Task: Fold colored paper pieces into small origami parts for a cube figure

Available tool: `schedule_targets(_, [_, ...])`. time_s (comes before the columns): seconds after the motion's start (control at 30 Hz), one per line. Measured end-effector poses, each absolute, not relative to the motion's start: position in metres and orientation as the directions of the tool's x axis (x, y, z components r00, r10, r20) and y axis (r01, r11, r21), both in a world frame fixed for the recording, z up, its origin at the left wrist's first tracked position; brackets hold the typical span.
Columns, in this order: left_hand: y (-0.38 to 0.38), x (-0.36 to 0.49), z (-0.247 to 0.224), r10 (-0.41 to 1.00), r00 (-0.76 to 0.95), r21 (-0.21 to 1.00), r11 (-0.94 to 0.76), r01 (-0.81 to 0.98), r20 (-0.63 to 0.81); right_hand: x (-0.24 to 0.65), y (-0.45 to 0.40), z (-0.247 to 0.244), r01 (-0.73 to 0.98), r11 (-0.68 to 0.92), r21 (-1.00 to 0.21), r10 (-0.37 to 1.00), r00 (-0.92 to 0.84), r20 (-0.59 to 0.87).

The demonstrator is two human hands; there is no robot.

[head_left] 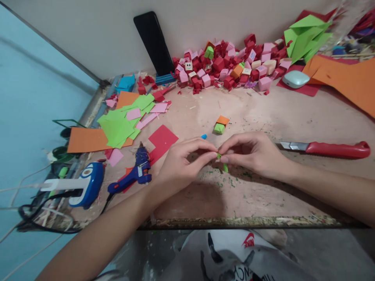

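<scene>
Paper, green, sits pinched between the left hand and right hand.

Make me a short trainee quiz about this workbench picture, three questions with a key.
1. What colour is the thin strip that the bare left hand and bare right hand pinch?
2. True or false: the red-handled metal knife lies on the right hand's side.
3. Which stands propped up: A, the knife; B, the black rectangular phone; C, the pale oval case?

Key: 1, green; 2, true; 3, B.
</scene>
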State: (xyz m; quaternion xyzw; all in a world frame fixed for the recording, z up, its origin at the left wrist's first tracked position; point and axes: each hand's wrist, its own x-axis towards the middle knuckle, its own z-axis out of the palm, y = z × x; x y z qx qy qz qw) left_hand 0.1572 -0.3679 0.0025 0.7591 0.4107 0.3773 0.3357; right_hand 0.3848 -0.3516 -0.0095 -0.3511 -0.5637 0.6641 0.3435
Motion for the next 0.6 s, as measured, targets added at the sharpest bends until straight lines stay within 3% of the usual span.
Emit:
schedule_targets(0.3, [-0.3668, 0.1578, -0.0005, 0.876, 0.406, 0.829, -0.418, 0.372, 0.259, 0.3827, -0.3531, -0.0102, -0.022, -0.073, -0.997, 0.877, -0.478, -0.054])
schedule_targets(0.6, [-0.3722, 0.1624, -0.003, 0.876, 0.356, 0.78, -0.461, 0.424, 0.324, 0.3826, -0.3613, -0.0081, 0.214, 0.228, -0.95, 0.873, -0.476, 0.103])
